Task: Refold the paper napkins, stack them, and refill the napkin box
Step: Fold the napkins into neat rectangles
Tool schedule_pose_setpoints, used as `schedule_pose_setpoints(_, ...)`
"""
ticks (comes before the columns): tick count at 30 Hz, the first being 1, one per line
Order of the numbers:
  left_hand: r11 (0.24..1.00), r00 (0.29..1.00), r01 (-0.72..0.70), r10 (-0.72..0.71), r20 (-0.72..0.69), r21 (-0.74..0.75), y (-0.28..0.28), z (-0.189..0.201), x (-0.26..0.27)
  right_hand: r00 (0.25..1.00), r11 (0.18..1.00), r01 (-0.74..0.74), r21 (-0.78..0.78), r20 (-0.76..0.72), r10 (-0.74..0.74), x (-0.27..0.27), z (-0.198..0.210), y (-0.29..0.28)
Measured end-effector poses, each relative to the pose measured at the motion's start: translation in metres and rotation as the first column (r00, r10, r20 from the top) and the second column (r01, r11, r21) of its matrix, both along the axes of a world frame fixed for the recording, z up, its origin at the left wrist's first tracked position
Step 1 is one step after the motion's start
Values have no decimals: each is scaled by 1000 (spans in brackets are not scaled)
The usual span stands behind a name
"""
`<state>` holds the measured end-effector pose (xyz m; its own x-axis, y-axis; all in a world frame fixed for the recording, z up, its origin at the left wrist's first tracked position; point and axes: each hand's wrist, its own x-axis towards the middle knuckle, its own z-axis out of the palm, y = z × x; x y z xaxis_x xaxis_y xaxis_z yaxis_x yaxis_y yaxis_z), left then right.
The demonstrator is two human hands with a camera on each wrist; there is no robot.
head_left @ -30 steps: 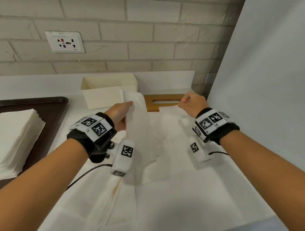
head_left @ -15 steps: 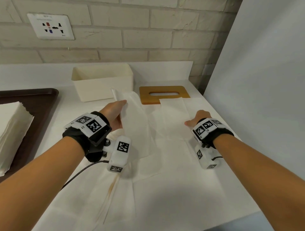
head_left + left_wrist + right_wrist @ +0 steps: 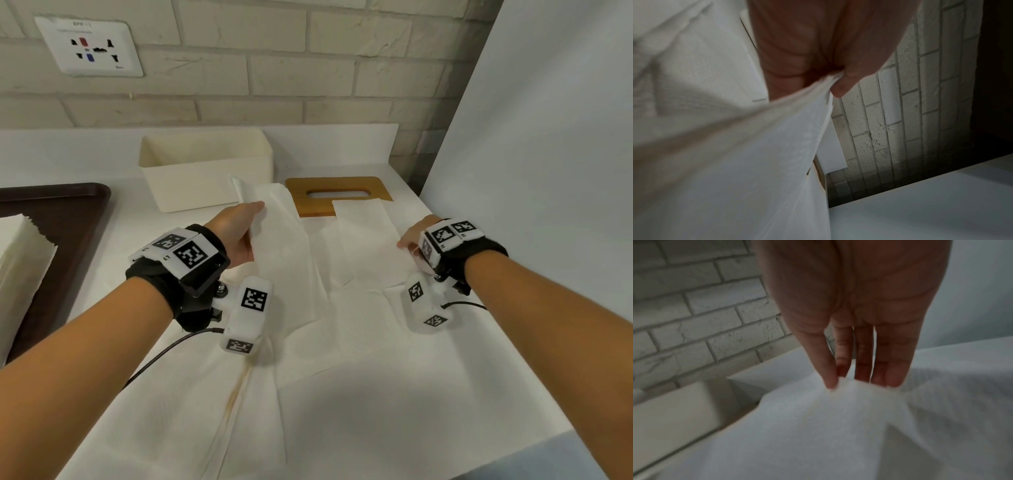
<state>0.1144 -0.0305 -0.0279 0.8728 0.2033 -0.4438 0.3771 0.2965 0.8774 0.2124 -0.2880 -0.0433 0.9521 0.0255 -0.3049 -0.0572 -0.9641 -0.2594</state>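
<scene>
Left hand (image 3: 236,229) pinches a white paper napkin (image 3: 281,246) between thumb and curled fingers (image 3: 846,78), raising its far edge off the counter; right hand (image 3: 412,236), fingers straight and close together, touches a second napkin sheet (image 3: 363,236) with its fingertips (image 3: 890,379), thumb tip meeting the paper beside them; both sheets lie among more unfolded napkins (image 3: 342,394) spread over the white counter (image 3: 407,202); just beyond stands the open cream napkin box (image 3: 205,171), and beside it lies its wooden slotted lid (image 3: 337,195), one corner under the second sheet; at far left, a dark tray (image 3: 68,212) carries a napkin stack (image 3: 20,267); brick wall (image 3: 308,68) with socket (image 3: 90,46) behind.
</scene>
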Motion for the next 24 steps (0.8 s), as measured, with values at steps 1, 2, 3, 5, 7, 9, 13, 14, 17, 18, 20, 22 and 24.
schedule_pose_setpoints(1,1000,1000,2,-2,2,-6,0,0,1,1000,998,23,61,-21,-22,5,6,1)
schedule_pose_setpoints(2,1000,1000,7,-7,5,-17,0,1,2,999,992,38,117,-2,-38,6,14,3)
schedule_pose_setpoints(3,999,1000,14,-13,8,-29,-1,1,4,998,982,49,182,39,-57,6,24,7)
schedule_pose_setpoints(5,998,999,33,-32,12,-51,-6,3,7,974,950,-5,312,218,-67,0,45,16)
schedule_pose_setpoints(7,996,998,58,-57,17,-70,-14,5,10,915,904,-144,402,401,-32,-23,60,31)
schedule_pose_setpoints(9,992,996,90,-87,31,-88,-21,6,14,885,872,-289,395,457,86,-49,66,52)
schedule_pose_setpoints(13,977,979,182,-170,108,-111,-28,5,19,853,802,-478,359,408,326,-87,47,92)
schedule_pose_setpoints(14,974,978,184,-168,122,-130,-28,5,21,846,791,-502,349,389,365,-93,41,99)
schedule_pose_setpoints(17,962,980,158,-125,157,-223,-25,2,21,821,785,-545,293,375,430,-99,28,108)
schedule_pose_setpoints(18,962,980,144,-106,171,-233,-24,1,20,811,783,-558,275,380,444,-101,28,110)
schedule_pose_setpoints(20,968,978,117,-74,196,-222,-22,-1,18,789,777,-582,241,400,466,-102,28,111)
schedule_pose_setpoints(22,974,975,94,-48,215,-207,-18,-3,18,773,766,-601,228,408,485,-104,28,112)
schedule_pose_setpoints(24,971,970,98,-44,238,-220,-14,-3,18,774,752,-610,249,393,497,-105,27,114)
